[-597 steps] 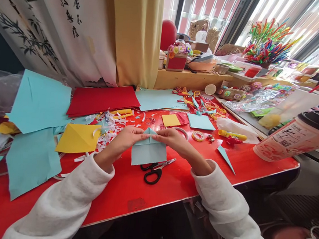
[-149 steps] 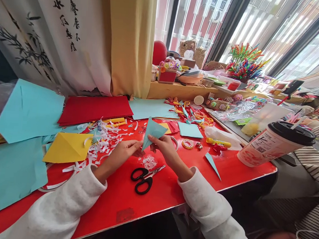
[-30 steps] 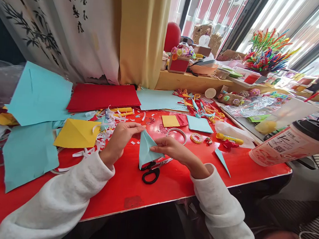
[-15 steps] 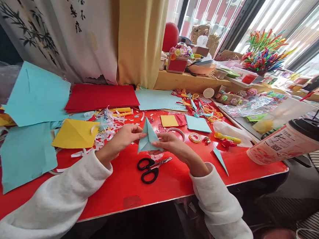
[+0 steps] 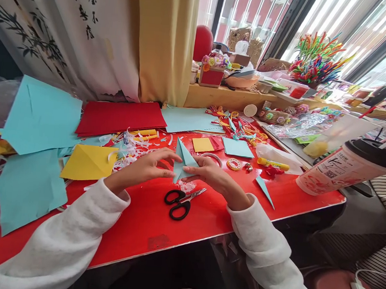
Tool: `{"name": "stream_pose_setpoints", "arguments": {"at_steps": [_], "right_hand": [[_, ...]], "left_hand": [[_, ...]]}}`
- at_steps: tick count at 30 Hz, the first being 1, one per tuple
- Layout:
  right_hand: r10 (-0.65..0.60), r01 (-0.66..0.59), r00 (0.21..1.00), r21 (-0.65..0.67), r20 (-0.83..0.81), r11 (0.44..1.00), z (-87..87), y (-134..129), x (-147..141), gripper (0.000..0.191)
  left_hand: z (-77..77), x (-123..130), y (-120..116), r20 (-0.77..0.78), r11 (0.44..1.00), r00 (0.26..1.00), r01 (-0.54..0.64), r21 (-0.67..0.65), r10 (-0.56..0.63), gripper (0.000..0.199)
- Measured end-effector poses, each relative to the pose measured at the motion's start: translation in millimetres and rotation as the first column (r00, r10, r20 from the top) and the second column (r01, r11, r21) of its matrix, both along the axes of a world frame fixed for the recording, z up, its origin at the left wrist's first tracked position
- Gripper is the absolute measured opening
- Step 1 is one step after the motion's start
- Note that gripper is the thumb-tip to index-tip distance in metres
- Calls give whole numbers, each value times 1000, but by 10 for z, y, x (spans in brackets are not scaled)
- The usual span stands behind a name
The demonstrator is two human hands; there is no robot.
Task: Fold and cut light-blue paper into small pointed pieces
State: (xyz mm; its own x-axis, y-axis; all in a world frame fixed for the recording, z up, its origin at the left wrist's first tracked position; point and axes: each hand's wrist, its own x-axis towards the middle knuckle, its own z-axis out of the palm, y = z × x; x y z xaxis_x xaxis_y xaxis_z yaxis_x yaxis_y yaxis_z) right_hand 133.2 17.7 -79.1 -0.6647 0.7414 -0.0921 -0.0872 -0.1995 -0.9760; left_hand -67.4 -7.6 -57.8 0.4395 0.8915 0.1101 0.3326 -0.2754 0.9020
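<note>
Head view, folded blue paper (image 5: 184, 156): frame centre, tip upward, held above the counter (image 5: 133, 229), just beyond the scissors (image 5: 185, 201).
Right hand (image 5: 214, 175): thumb and fingers pinch the paper's right side.
Left hand (image 5: 144, 165): thumb and fingers parted at its left edge; contact unclear.
Step, judged: mid-fold.
Next move, judged: calls for left pinch, aligned edges, firm crease.

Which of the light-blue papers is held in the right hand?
The folded light-blue paper with its tip upward, pinched by the right hand; no hand touches the others.
</note>
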Motion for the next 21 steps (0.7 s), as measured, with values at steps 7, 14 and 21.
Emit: {"name": "stream_pose_setpoints", "arguments": {"at_steps": [7, 14, 21], "right_hand": [[20, -21, 999, -36, -25, 999, 0, -13, 30, 27], [-129, 121, 990, 117, 61, 986, -97, 60, 9, 25], [-81, 78, 996, 73, 30, 994, -45, 13, -1, 23]], "left_hand": [[46, -98, 4, -96, 994, 991, 101, 44, -96, 38], [25, -74, -1, -271, 979, 954, 167, 121, -129, 34], [-89, -9, 38, -176, 954, 984, 76, 290, -24, 21]]}}
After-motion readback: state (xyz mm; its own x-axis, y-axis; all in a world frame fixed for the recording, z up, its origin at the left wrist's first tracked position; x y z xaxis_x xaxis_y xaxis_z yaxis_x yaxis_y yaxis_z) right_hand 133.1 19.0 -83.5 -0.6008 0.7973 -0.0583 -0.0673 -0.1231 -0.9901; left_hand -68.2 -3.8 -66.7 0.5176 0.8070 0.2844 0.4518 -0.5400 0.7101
